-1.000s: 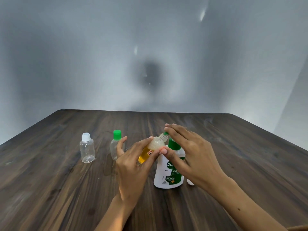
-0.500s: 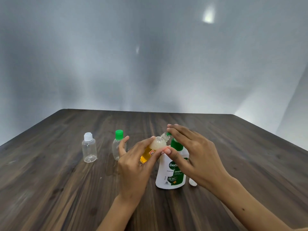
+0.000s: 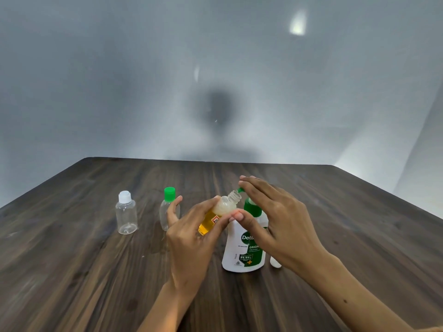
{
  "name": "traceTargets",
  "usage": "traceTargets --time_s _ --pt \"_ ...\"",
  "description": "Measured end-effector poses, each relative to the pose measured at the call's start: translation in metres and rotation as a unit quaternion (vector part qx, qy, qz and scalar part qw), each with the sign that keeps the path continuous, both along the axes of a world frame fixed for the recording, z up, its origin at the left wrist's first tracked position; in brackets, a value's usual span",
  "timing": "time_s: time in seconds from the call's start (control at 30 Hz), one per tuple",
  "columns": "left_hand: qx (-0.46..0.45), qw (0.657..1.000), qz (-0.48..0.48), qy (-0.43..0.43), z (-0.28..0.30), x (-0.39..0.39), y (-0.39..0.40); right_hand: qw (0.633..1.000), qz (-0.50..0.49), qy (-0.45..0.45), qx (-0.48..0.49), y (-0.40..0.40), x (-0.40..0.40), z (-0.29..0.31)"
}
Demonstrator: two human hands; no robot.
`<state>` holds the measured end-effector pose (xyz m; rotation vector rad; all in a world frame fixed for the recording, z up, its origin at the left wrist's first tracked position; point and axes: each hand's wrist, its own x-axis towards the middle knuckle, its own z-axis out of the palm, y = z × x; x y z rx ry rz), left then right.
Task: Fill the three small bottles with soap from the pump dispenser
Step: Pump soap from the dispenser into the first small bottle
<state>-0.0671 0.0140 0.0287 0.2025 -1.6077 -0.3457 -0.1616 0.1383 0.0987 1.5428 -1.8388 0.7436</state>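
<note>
The dark wood-grain bench (image 3: 72, 271) carries everything, set toward its middle and a little nearer the person's edge. Largest on it is the white and green pump dispenser (image 3: 242, 250), standing upright just right of centre; its green spout (image 3: 240, 190) points left.

The right hand (image 3: 278, 219) lies over the pump head, fingers flat on top and thumb curled below, closed loosely about it. Compared with a second ago, the fingers sit a shade higher, so the pump seems to be at the top of a stroke, not pressed down; that is a judgement.

The left hand (image 3: 191, 236) grips the tilted small bottle (image 3: 219, 214) between thumb and fingers, off the bench, its open neck held up just under the spout. The grip and tilt match the earlier views. The bottle shows amber soap in its lower part and pale foam above, so this one looks well on its way, though not to the neck.

Toward the left edge stand the green-capped bottle (image 3: 169, 207), just beyond the left fingers, and the white-capped bottle (image 3: 126, 213), apart from it. Both are capped and look empty, so two fills remain.

A small white cap (image 3: 275, 262) lies beside the dispenser's base, partly hidden by the right wrist.
</note>
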Motion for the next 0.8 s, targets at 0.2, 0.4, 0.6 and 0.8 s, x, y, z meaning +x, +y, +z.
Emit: traceTargets --time_s 0.2,0.4,0.6,0.8 --pt "0.002 1.0 0.0 -0.001 -0.0024 0.0003 -0.0009 1.0 0.006 -0.001 0.0 0.0003 0.0013 -0.0018" --pt "0.0 1.0 0.004 0.005 -0.0005 -0.0018 -0.0008 1.0 0.007 0.0 -0.005 0.0009 -0.0001 0.0001" --pt "-0.007 1.0 0.009 -0.004 -0.0025 -0.0013 -0.0023 1.0 0.012 -0.002 0.002 0.0007 -0.0011 -0.0015" --pt "-0.004 1.0 0.005 -0.001 -0.0012 -0.0013 -0.0021 1.0 0.005 -0.006 0.008 0.0009 -0.0007 -0.0001"
